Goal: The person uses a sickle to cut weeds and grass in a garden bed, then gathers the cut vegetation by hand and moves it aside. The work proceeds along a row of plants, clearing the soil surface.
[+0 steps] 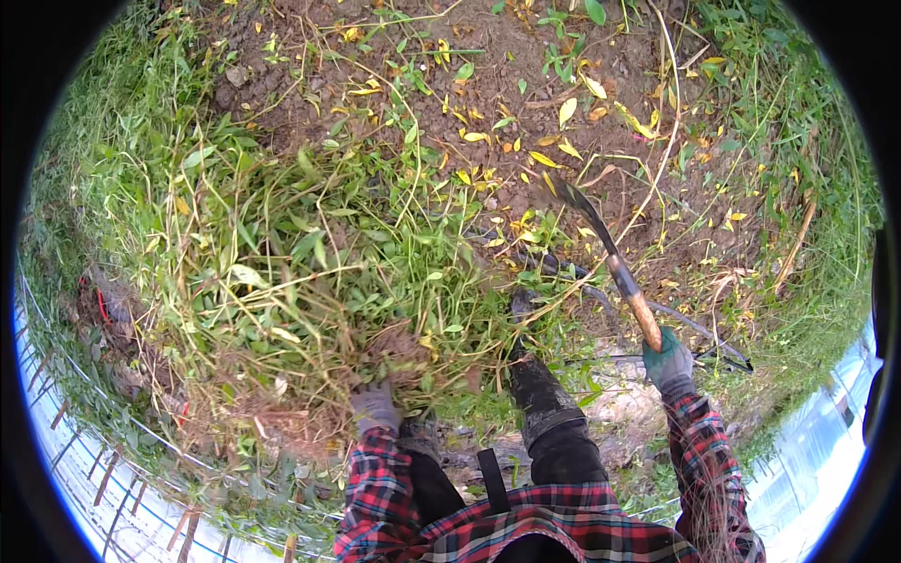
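Observation:
My right hand (pixel 667 362), in a green and grey work glove, grips the wooden handle of a sickle (pixel 639 310). The sickle's dark curved blade (pixel 586 207) points away from me over bare soil, its tip blurred. At lower middle, my left hand (pixel 375 407) wears a greyish glove and is closed on a large mass of leafy green weeds (pixel 303 260). Its fingertips are hidden by stems and a blurred brown clump (pixel 398 352), which may be roots with soil. The weeds spread forward and left of me, partly covering my boots.
Brown soil (pixel 507 91) with fallen yellow leaves lies ahead. A thin dark tube (pixel 683 320) crosses the ground near the sickle. My black rubber boot (pixel 538 387) stands among the weeds. Tall grass (pixel 830 176) borders the right; stakes (pixel 105 478) line the lower left.

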Action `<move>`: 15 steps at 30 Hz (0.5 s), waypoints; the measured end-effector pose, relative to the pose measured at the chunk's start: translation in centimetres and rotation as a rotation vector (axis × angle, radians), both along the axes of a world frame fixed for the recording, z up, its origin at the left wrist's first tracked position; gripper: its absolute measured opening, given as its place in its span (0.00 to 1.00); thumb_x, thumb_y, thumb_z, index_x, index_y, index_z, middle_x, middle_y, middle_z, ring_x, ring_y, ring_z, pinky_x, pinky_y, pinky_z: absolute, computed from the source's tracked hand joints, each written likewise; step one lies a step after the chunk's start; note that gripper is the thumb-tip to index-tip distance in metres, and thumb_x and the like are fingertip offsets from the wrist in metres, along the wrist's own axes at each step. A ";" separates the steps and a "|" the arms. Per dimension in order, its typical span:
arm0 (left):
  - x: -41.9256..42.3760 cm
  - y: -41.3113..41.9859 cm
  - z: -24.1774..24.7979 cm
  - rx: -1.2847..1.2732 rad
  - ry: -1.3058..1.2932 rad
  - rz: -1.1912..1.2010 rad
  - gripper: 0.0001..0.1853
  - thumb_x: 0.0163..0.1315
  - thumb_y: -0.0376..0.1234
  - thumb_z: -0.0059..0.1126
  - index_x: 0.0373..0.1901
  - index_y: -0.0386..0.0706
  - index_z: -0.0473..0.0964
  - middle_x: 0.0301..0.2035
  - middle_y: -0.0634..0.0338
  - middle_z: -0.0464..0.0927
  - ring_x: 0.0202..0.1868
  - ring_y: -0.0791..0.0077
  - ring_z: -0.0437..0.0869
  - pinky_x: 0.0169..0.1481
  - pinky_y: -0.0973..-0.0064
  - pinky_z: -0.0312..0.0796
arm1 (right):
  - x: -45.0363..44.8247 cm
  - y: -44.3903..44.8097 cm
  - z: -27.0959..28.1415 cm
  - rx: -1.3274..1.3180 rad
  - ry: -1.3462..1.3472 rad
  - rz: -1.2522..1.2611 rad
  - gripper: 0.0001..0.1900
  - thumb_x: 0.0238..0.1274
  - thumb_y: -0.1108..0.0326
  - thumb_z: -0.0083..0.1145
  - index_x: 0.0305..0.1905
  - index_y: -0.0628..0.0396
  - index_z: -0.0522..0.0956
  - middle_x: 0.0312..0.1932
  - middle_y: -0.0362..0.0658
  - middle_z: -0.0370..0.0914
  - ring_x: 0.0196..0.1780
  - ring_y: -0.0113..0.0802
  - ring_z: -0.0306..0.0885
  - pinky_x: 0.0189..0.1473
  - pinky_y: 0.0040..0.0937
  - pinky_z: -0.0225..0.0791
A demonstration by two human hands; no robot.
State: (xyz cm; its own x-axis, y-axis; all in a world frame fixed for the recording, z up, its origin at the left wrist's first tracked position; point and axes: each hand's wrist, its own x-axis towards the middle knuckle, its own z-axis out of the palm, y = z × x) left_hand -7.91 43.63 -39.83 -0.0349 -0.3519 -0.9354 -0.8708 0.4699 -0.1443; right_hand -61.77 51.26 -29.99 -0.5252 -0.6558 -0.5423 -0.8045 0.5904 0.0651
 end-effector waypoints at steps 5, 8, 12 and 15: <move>-10.2 -4.8 7.4 0.189 -0.004 0.254 0.38 0.56 0.49 0.65 0.68 0.50 0.64 0.63 0.53 0.71 0.63 0.54 0.73 0.70 0.54 0.58 | 4.4 -9.4 -3.1 -0.218 -0.175 -0.150 0.15 0.58 0.55 0.63 0.44 0.51 0.78 0.28 0.50 0.80 0.33 0.50 0.81 0.34 0.38 0.73; -15.5 -8.6 10.8 -0.208 0.376 0.347 0.31 0.60 0.45 0.61 0.64 0.47 0.68 0.58 0.52 0.75 0.58 0.54 0.77 0.68 0.53 0.62 | 6.3 -12.8 -4.1 -0.151 -0.175 -0.064 0.15 0.58 0.56 0.63 0.44 0.53 0.78 0.30 0.50 0.80 0.34 0.48 0.80 0.36 0.37 0.73; -24.3 -18.1 3.9 -0.887 0.767 0.438 0.54 0.50 0.55 0.68 0.72 0.35 0.54 0.68 0.44 0.62 0.67 0.47 0.65 0.73 0.52 0.54 | 7.8 -16.0 -4.8 -0.374 -0.366 -0.140 0.14 0.58 0.60 0.63 0.44 0.56 0.77 0.30 0.49 0.79 0.31 0.44 0.79 0.36 0.38 0.71; -28.2 -24.7 -6.0 -0.471 0.306 0.594 0.70 0.41 0.66 0.70 0.76 0.36 0.40 0.74 0.43 0.48 0.74 0.50 0.53 0.77 0.55 0.47 | 7.4 -18.3 -7.0 -0.373 -0.513 -0.303 0.10 0.64 0.61 0.60 0.45 0.53 0.78 0.32 0.44 0.80 0.34 0.35 0.79 0.38 0.30 0.71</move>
